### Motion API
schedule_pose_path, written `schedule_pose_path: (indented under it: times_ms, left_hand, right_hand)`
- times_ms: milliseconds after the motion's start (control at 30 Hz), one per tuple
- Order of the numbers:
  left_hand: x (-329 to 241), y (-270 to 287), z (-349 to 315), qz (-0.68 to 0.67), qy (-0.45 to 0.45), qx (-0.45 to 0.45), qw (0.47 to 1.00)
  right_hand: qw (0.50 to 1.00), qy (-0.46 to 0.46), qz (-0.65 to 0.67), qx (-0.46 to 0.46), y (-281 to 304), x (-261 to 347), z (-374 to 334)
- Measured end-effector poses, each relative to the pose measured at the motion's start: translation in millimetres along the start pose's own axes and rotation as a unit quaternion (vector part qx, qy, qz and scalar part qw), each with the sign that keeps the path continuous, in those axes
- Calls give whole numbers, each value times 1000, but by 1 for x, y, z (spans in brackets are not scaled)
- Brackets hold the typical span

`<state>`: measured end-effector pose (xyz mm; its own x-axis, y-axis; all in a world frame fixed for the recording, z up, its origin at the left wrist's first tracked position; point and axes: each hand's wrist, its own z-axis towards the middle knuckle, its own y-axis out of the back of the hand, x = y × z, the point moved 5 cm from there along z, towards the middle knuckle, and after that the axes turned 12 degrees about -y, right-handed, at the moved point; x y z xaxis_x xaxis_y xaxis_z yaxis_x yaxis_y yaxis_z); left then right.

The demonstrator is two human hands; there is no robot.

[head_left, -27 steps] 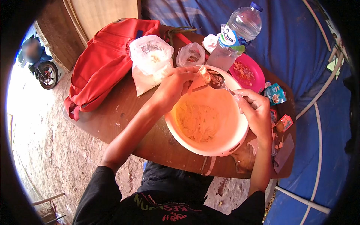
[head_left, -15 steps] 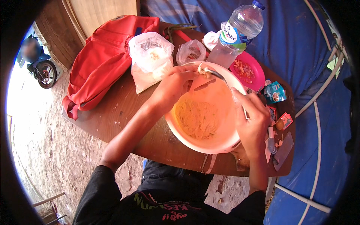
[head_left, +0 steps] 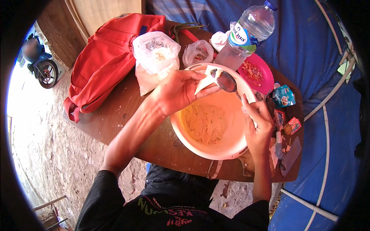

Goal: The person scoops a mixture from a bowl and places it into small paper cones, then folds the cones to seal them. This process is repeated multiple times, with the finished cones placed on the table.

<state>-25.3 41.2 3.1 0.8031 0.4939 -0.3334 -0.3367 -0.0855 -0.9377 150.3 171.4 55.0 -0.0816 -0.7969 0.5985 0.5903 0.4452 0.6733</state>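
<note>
Over the far rim of a pale basin (head_left: 235,133), my left hand (head_left: 178,92) pinches a thin pale triangular sheet (head_left: 204,82), like a folded wrapper, fingers beneath it and palm turned up. My right hand (head_left: 259,121) grips a metal spoon (head_left: 226,81) by its handle. The spoon's dark, shiny bowl meets the sheet's upper end, where a little pale clumpy food shows. Inside the basin, a yellow-orange paste (head_left: 202,121) with a rough surface and green flecks covers the bottom left.
Behind the basin are a plastic bag of pale powder (head_left: 154,63), a smaller bag (head_left: 197,54), a large water bottle (head_left: 246,32) and a pink plate of chopped bits (head_left: 252,73). Packets (head_left: 284,96) and a knife (head_left: 278,144) lie right. A red backpack (head_left: 104,65) occupies the left.
My left palm has turned upward, bringing more of the pale sheet into view. The spoon has tilted so its bowl shows broadly, and my right hand has shifted slightly.
</note>
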Motion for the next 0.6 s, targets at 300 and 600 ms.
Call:
schedule_pose_path:
  times_ms: [300, 600]
  left_hand:
    - [-1, -10, -4, 30, -8, 5, 1000]
    - [2, -16, -6, 105, 6, 21, 994]
  right_hand:
    - [1000, -13, -19, -6, 23, 5, -5]
    - [998, -54, -32, 31, 48, 3, -9]
